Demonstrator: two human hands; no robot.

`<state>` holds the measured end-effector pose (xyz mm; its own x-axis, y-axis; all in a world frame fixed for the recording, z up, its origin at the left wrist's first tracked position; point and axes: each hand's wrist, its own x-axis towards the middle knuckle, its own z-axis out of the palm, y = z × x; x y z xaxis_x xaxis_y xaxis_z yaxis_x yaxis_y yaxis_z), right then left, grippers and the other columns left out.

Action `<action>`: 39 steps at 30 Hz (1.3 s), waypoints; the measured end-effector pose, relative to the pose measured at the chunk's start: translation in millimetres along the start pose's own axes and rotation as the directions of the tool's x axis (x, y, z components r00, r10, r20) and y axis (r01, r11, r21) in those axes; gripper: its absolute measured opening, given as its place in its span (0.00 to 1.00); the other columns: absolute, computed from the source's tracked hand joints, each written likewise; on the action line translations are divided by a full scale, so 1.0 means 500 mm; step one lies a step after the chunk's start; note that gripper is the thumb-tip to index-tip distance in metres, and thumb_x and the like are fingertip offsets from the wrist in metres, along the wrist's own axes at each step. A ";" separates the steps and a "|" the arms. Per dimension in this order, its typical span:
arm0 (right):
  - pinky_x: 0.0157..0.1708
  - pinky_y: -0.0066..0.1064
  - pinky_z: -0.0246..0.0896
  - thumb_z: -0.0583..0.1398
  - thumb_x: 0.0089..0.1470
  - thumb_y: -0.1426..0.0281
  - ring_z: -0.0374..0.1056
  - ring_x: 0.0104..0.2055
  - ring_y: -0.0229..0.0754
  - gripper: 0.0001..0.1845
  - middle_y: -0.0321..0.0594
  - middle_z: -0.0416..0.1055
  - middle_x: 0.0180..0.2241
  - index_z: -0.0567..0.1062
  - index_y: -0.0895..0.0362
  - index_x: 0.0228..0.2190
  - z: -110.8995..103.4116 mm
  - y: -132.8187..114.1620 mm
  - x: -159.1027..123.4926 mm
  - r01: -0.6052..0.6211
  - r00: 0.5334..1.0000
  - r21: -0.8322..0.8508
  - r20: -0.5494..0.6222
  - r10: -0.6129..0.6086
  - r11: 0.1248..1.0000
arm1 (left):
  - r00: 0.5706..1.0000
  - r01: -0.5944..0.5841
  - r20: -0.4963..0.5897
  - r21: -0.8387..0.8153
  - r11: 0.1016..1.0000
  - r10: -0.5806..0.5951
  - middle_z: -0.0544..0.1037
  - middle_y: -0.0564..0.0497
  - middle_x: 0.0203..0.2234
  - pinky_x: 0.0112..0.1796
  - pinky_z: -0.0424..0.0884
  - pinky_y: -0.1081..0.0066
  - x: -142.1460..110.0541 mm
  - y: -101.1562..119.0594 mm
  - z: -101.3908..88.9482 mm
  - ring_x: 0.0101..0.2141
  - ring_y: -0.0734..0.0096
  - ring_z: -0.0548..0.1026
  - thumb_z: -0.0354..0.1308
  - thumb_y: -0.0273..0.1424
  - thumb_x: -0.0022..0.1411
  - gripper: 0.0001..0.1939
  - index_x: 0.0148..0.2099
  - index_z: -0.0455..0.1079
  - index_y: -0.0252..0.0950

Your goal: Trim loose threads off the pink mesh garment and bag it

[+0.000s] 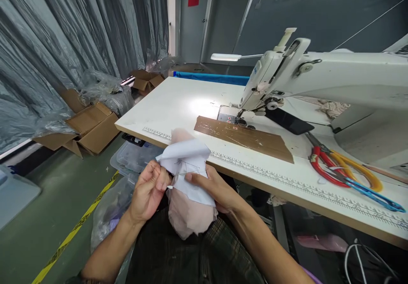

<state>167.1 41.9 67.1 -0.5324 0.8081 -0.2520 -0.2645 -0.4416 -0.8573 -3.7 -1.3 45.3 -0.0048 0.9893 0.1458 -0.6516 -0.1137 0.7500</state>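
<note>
**Right hand [216, 189] is gripping a white cloth [196, 150] while the left hand [148, 189] is pinching beside it**

The right hand is closing on the white cloth, its thumb pressing on top; its other fingers are mostly hidden behind. The left hand is curling its fingers into a tight pinch at the cloth's left edge; what, if anything, sits between those fingertips is too small to tell. Pink cloth [191, 216] is hanging below the right hand's grip, over the person's lap. Beyond both hands, a table [153, 101] is holding a brown strip [242, 139], ahead and to the right of the grip. A sewing machine [280, 73] is standing behind that strip, and red-handled scissors [315, 154] are lying farther right.
</note>
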 end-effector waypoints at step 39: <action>0.33 0.38 0.69 0.68 0.38 0.70 0.67 0.34 0.42 0.13 0.39 0.71 0.28 0.71 0.57 0.26 -0.063 -0.111 0.063 0.243 0.924 0.115 -0.330 -0.194 0.963 | 0.870 -0.359 0.299 0.929 0.087 0.392 0.67 0.54 0.20 0.29 0.61 0.70 0.090 -0.058 0.048 0.23 0.74 0.64 0.55 0.34 0.63 0.11 0.29 0.69 0.35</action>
<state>190.3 104.1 92.4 -0.1755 0.9609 -0.2143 -0.4766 -0.2734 -0.8356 33.4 44.2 45.6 -0.0326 0.7891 0.6134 0.6497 -0.4496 0.6129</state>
